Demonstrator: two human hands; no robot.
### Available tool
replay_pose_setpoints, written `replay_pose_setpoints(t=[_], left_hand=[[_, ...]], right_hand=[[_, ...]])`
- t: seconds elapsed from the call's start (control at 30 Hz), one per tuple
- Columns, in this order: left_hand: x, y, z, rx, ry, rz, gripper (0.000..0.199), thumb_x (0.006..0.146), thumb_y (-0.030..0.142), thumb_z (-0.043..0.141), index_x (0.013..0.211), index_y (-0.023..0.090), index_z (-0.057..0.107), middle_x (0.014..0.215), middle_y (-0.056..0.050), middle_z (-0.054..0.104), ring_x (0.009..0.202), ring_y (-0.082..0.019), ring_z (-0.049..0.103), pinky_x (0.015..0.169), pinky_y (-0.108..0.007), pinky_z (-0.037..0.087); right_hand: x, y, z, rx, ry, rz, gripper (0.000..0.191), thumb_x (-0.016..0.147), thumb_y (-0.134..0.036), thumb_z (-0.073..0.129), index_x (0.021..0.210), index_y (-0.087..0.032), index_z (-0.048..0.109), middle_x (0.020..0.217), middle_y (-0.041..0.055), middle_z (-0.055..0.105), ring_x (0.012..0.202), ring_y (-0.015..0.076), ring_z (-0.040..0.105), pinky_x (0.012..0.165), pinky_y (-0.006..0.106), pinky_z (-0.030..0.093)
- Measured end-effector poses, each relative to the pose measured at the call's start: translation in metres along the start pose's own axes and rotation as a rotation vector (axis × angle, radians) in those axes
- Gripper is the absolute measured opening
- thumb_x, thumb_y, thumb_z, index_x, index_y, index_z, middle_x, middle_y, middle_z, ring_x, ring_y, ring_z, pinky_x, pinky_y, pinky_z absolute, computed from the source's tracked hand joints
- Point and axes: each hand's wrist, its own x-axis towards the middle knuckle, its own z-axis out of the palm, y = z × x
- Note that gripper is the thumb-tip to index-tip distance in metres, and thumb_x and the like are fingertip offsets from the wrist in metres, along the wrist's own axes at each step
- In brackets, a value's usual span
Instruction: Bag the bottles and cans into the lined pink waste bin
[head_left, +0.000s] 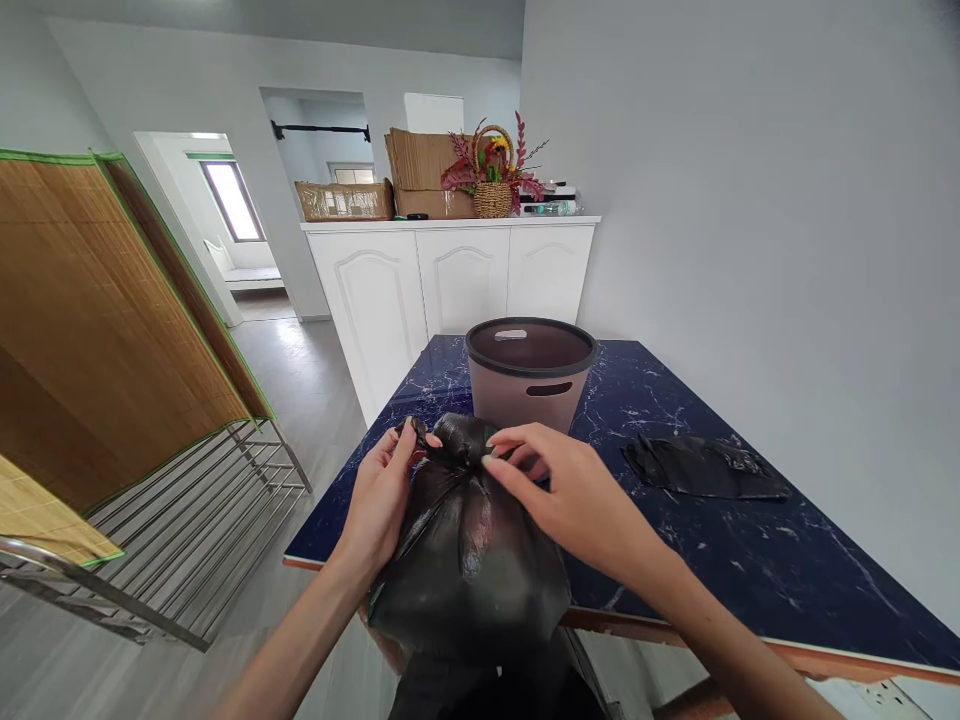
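Observation:
A full black plastic garbage bag (480, 560) bulges at the near edge of the table, its neck gathered and twisted into a knot at the top. My left hand (379, 485) pinches one end of the bag's neck between thumb and fingers. On the other side of the knot, my right hand (555, 480) grips the bag with thumb and bent fingers; its fingertips are partly hidden by the plastic. Just behind the bag stands a pinkish-brown trash can (517, 400) with a dark rim and cut-out handles, upright on the table.
Folded black plastic bags (705, 468) lie on the dark blue marbled table (750, 560), to the right. Beyond the table is a white cabinet (465, 275) bearing cardboard boxes and a flower basket (493, 198). A metal rack (187, 520) with bamboo mats stands at left.

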Motion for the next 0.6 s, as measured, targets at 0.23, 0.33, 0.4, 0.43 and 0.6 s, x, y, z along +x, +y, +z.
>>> replay_pose_setpoints(t=[0.23,0.33,0.4,0.43,0.6], left_hand=[[-0.010,0.017,0.005,0.088,-0.060,0.020,0.043,0.093,0.062,0.077,0.092,0.018,0.075,0.098,-0.006,0.078,0.095,-0.021,0.071,0.087,-0.030,0.054],[-0.015,0.021,0.001,0.119,-0.098,0.022,0.043,0.093,0.061,0.076,0.093,0.019,0.075,0.100,-0.007,0.078,0.098,-0.023,0.070,0.088,-0.031,0.055],[-0.015,0.021,-0.003,0.124,-0.101,0.027,0.045,0.094,0.063,0.074,0.094,0.019,0.076,0.105,-0.008,0.078,0.104,-0.024,0.069,0.091,-0.032,0.054],[-0.014,0.021,-0.006,0.113,-0.082,0.038,0.046,0.094,0.065,0.073,0.096,0.019,0.077,0.108,-0.008,0.078,0.107,-0.025,0.068,0.093,-0.032,0.053],[-0.003,0.014,-0.024,0.009,0.066,0.072,0.054,0.089,0.072,0.074,0.103,0.020,0.077,0.116,-0.010,0.076,0.114,-0.026,0.066,0.092,-0.032,0.053]], right_hand=[[0.030,-0.006,0.019,-0.429,-0.287,0.000,0.022,0.095,-0.037,0.082,0.110,-0.025,0.071,0.111,0.0055,0.078,0.100,0.0289,0.074,0.069,0.033,0.044],[0.026,-0.003,0.018,-0.422,-0.290,-0.003,0.006,0.099,-0.027,0.076,0.098,-0.025,0.071,0.101,0.0025,0.079,0.097,0.0269,0.074,0.067,0.032,0.039],[0.017,-0.003,0.014,-0.353,-0.271,-0.023,0.006,0.100,-0.024,0.073,0.096,-0.025,0.070,0.099,0.0008,0.079,0.094,0.0245,0.073,0.070,0.031,0.040],[0.012,-0.003,0.010,-0.315,-0.259,-0.038,0.006,0.100,-0.023,0.073,0.096,-0.025,0.069,0.098,0.0002,0.078,0.093,0.0231,0.072,0.071,0.031,0.041],[-0.024,-0.008,-0.027,-0.230,-0.199,-0.085,0.009,0.100,-0.024,0.065,0.091,-0.025,0.066,0.086,-0.0013,0.073,0.078,0.0182,0.068,0.067,0.029,0.046]])
